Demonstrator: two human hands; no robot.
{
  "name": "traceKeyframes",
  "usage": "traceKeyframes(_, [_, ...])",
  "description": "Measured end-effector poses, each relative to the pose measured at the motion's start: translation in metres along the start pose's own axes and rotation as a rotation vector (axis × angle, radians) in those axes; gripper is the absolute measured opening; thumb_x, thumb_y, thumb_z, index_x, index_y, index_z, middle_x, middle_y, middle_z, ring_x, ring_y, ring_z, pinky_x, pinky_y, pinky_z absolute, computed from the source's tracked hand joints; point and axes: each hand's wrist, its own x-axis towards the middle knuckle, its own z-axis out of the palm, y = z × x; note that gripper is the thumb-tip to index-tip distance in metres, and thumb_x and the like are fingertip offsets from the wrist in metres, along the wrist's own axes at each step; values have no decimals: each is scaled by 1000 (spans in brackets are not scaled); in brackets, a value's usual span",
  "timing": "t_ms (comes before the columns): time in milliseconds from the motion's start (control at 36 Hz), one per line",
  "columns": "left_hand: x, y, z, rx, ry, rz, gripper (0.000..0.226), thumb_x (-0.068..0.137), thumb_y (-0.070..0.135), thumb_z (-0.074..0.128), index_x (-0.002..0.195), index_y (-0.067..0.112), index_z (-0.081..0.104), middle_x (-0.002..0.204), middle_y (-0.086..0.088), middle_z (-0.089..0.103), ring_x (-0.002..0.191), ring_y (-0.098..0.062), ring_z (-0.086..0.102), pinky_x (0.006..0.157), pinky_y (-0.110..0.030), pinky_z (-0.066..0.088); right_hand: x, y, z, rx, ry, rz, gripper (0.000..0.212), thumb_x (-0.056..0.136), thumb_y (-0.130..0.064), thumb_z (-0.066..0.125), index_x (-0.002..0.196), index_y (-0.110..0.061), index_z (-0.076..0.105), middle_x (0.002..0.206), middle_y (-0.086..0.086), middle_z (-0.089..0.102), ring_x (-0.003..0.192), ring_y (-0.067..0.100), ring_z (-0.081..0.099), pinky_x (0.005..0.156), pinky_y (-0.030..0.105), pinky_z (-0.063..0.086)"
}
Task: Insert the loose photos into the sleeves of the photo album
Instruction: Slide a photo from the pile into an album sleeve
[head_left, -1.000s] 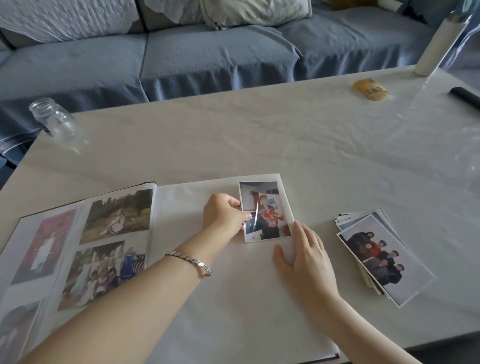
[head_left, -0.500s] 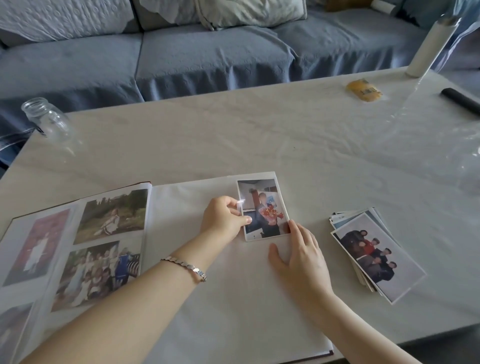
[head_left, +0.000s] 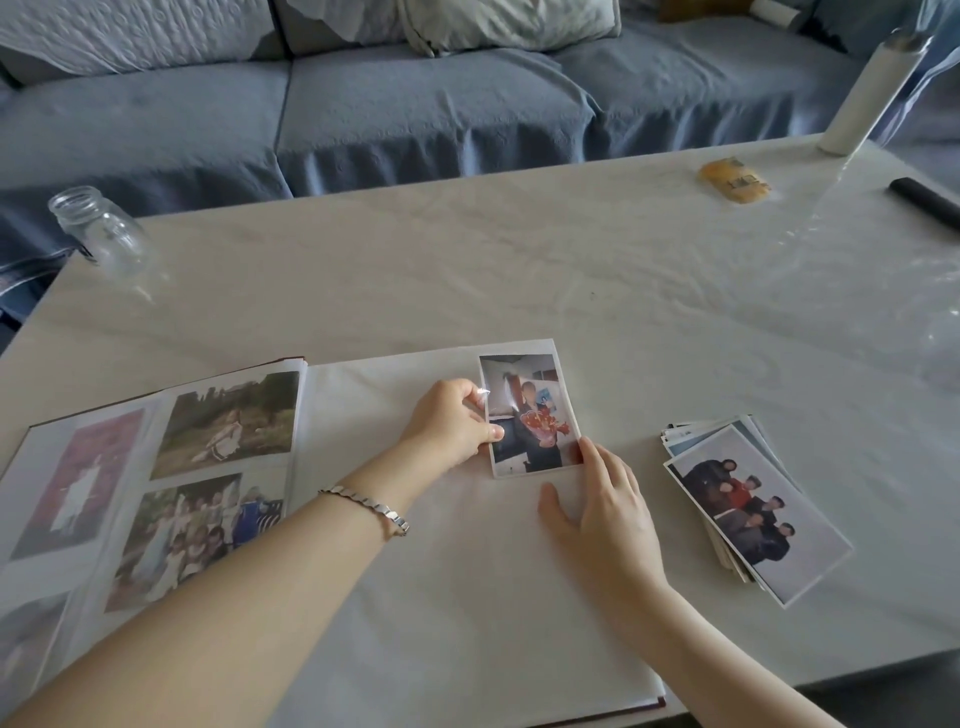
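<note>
While left hand (head_left: 452, 423) pinches photo (head_left: 530, 413) — right hand (head_left: 605, 512) flat

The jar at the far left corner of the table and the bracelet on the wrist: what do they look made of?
The jar looks like clear glass: you see the table through it, and its rim is ridged for a lid. The bracelet looks like polished metal, silver-coloured flat links catching the light; whether it is steel or silver cannot be told.
</note>
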Motion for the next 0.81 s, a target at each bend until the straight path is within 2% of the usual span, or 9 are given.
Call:
traceKeyframes(56, [-2,-1,0,-20,5,14,26,77,8,74,85,17,51,73,3,58,54,-11,51,51,-16,44,0,0,0,0,-2,2,62,89,-33,54,143,-10,32,140,-1,41,132,13,30,103,15,18])
traceKeyframes(139, [-5,-3,4,-12,88,40,27,74,10,77,90,17,56,76,5,56,66,-19,55,67,-26,49,0,0,1,7,6,11,61,88,-32,55,141,-11,34,139,-1,43,130,13,31,103,16,20])
traceKeyframes(222, [-8,-4,7,-72,197,59,23,76,12,76,87,20,57,75,9,57,69,-19,57,72,-29,50,0,-1,1,10,7,18,60,88,-33,54,141,-12,35,139,-2,43,130,13,32,104,18,22])
traceKeyframes(333, [-9,-3,10,-126,287,88,18,78,9,73,94,14,65,88,1,65,74,-17,59,73,-25,48,-1,0,1,5,5,7,61,89,-33,53,142,-12,33,140,-2,41,131,12,31,104,17,21])
traceKeyframes(472, [-10,-3,17,-139,330,112,31,82,6,69,111,12,65,106,-3,65,73,-10,57,68,-15,39,0,0,1,3,14,4,61,89,-33,54,142,-12,34,138,-1,43,130,13,33,103,17,21])
traceKeyframes(583, [-10,-4,20,-138,375,164,33,82,1,66,113,10,64,119,-1,57,71,-8,56,59,-5,37,0,0,2,-2,14,-2,61,89,-33,54,142,-11,34,138,-1,43,130,14,33,103,18,22])
traceKeyframes(667, [-12,-6,23,-126,402,169,28,83,1,64,109,10,66,115,-2,61,65,-1,54,59,2,36,0,0,2,-4,19,-4,62,88,-33,54,142,-11,33,139,-1,43,131,14,32,104,17,21])
traceKeyframes(722, [-12,-7,24,-132,415,145,26,84,4,63,108,12,66,105,-4,66,64,3,53,58,-3,36,0,1,2,-5,29,-9,62,88,-33,55,142,-11,34,139,0,43,130,14,33,104,17,20])
traceKeyframes(806, [-12,-6,24,-128,430,112,23,85,6,63,107,13,66,98,2,64,70,-6,57,66,-12,37,0,1,3,-5,22,-8,62,88,-33,55,142,-10,34,138,0,44,130,15,34,103,17,20])
